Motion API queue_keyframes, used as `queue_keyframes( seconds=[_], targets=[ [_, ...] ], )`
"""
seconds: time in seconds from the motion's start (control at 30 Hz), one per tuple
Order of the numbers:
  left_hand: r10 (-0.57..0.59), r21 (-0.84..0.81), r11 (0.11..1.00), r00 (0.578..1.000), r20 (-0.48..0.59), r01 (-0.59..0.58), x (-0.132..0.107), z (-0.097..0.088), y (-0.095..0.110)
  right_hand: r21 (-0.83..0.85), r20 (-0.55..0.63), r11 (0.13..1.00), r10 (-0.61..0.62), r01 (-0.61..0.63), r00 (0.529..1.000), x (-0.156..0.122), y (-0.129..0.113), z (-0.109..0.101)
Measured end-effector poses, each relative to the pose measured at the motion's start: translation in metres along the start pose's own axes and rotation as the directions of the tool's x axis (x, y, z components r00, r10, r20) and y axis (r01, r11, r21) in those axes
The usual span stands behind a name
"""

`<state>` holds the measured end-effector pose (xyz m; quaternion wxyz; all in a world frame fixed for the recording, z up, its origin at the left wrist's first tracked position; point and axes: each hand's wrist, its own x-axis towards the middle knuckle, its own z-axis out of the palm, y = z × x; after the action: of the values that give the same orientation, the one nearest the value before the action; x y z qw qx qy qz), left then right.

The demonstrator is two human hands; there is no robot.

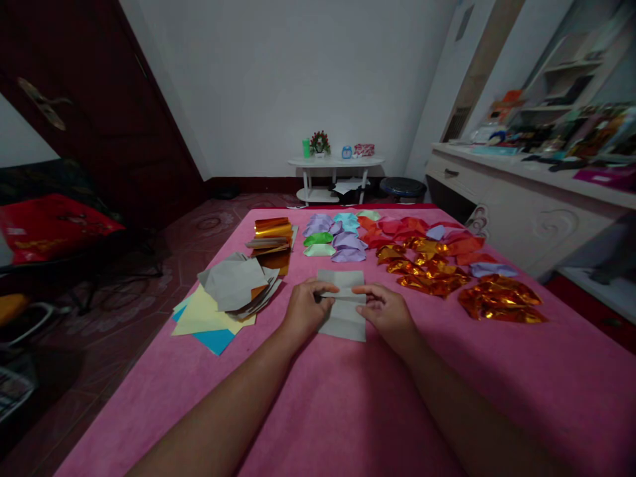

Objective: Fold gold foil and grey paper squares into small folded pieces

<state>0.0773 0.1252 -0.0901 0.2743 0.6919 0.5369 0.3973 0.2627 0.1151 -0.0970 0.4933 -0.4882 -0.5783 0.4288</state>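
Observation:
A grey sheet of paper [342, 323] lies on the pink cloth in front of me, with creases running across it. My left hand [309, 305] pinches its left edge between thumb and fingers. At the opposite edge, my right hand [385, 308] pinches the same sheet, raising a fold between both hands. To the left is a loose stack of grey sheets [233, 281], with yellow paper [209, 315] and blue paper [216, 341] under it. Folded gold foil pieces [432, 281] sit to the right of my right hand.
Behind the sheet are folded purple pieces [348, 245], green pieces [318, 238] and red pieces [397, 228]. Gold foil sheets [272, 232] are stacked at the back left. A white side table [335, 162] stands by the wall, and a cluttered dresser [527, 192] is on the right.

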Motion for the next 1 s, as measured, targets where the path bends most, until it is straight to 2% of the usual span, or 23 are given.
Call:
queue_keyframes(
  seconds=[0.13,0.33,0.4,0.5,0.6,0.7,0.83,0.93,1.0],
  targets=[
    [0.120,0.270,0.955,0.993,0.019,-0.120,0.000,-0.008,0.002,-0.254,0.001,0.964,-0.084,0.081,0.996,0.000,0.002,-0.003],
    [0.338,0.468,0.818,0.938,0.082,-0.335,-0.002,-0.022,0.015,-0.614,0.039,0.757,-0.253,0.223,0.967,-0.002,0.000,-0.010],
    [0.359,0.469,0.789,0.917,0.173,-0.397,-0.001,-0.024,0.015,-0.683,0.089,0.673,-0.309,0.283,0.947,-0.005,-0.007,-0.009],
    [0.370,0.360,0.800,0.867,0.333,-0.479,0.002,-0.024,0.010,-0.751,0.181,0.560,-0.336,0.351,0.924,-0.011,-0.019,-0.005],
    [0.375,0.257,0.836,0.847,0.378,-0.485,0.002,-0.026,0.005,-0.786,0.238,0.493,-0.316,0.373,0.919,-0.018,-0.024,-0.004],
    [0.376,0.207,0.848,0.829,0.413,-0.488,-0.001,-0.032,0.004,-0.768,0.291,0.488,-0.311,0.415,0.905,-0.024,-0.023,-0.009],
    [0.403,0.129,0.845,0.776,0.485,-0.519,-0.010,-0.049,0.006,-0.698,0.349,0.561,-0.278,0.446,0.895,-0.031,-0.023,-0.020],
    [0.376,0.062,0.871,0.744,0.553,-0.486,-0.015,-0.061,0.008,-0.657,0.356,0.608,-0.270,0.445,0.895,-0.033,-0.024,-0.024],
    [0.352,0.032,0.893,0.739,0.575,-0.449,-0.017,-0.066,0.008,-0.638,0.357,0.628,-0.273,0.446,0.894,-0.033,-0.023,-0.025]
  ],
)
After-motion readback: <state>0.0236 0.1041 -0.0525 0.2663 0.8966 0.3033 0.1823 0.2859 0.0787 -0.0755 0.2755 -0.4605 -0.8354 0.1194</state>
